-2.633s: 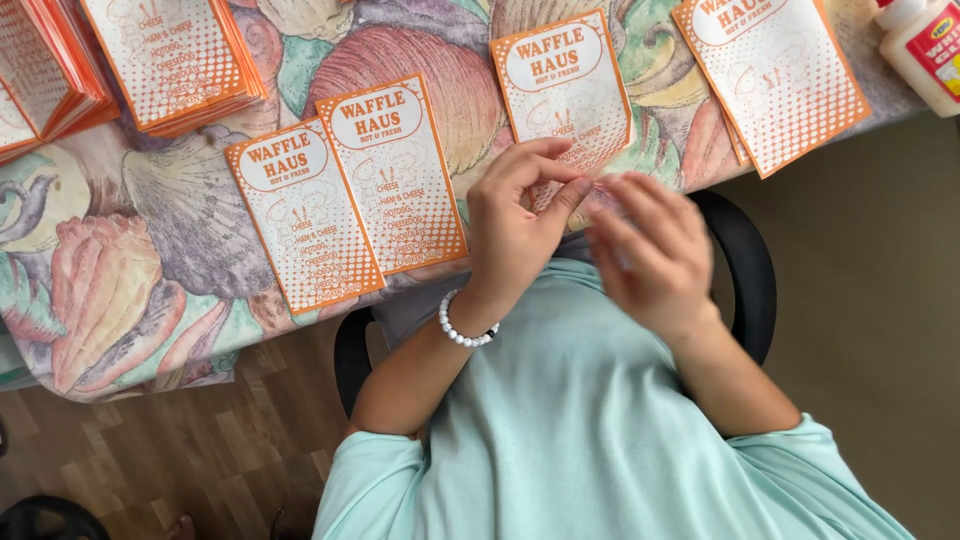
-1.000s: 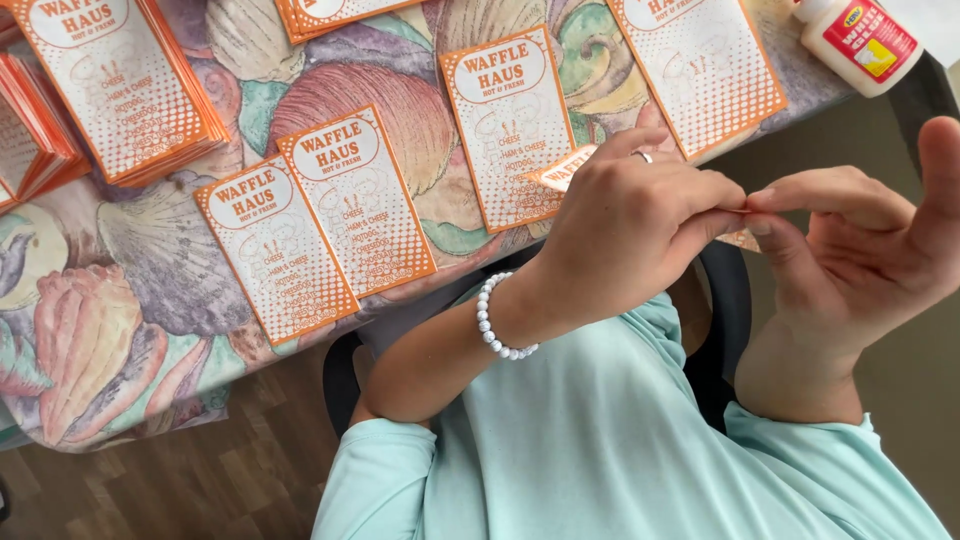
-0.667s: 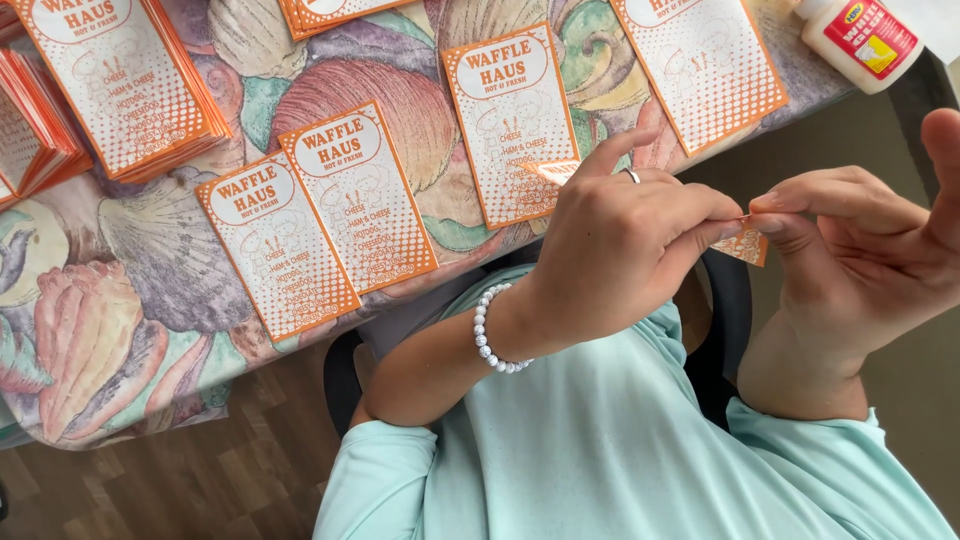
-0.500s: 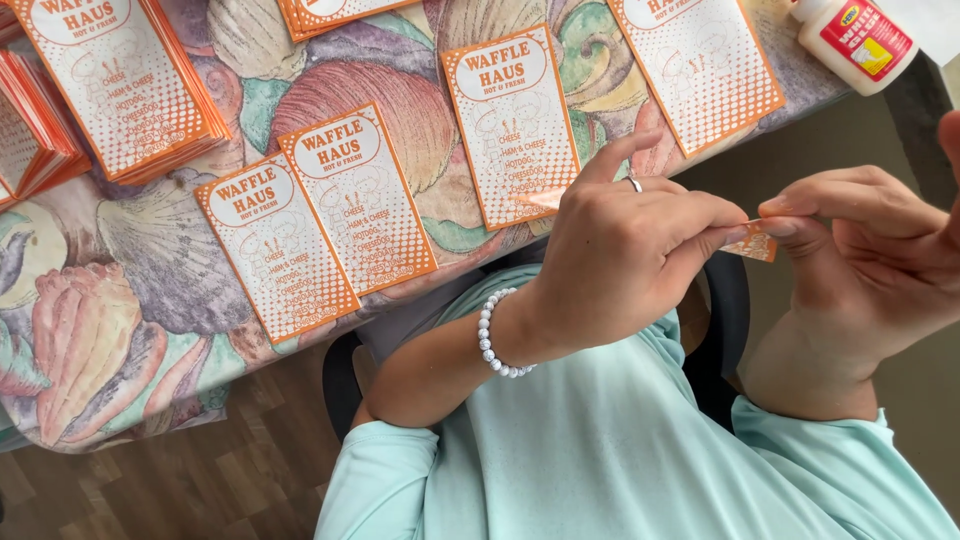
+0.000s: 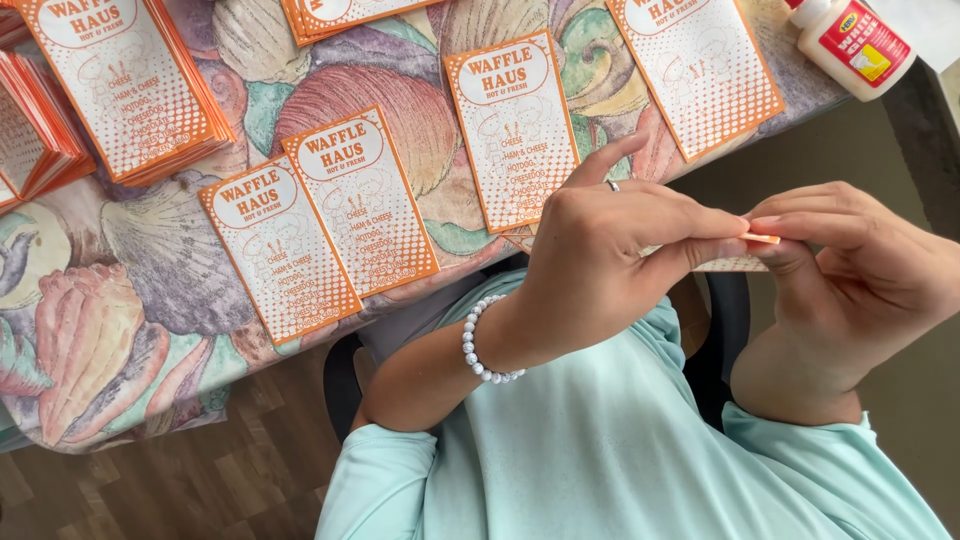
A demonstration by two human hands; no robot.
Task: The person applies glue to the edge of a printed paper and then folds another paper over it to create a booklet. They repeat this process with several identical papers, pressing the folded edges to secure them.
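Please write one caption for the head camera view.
Both hands, left hand and right hand, pinch a small orange paper bag above the shell-patterned tablecloth.

Both hands raised in front of chest, meeting at the fingertips. Left hand [image 5: 600, 255] back-up, thumb and forefinger pinched together, pointing right, little finger lifted; bead bracelet on wrist, forearm bent up from elbow. Right hand [image 5: 850, 285] opposite, fingers [image 5: 800, 205] curled, thumb and forefinger pinched toward the left hand's. Both forearms bare, sleeves pale green.
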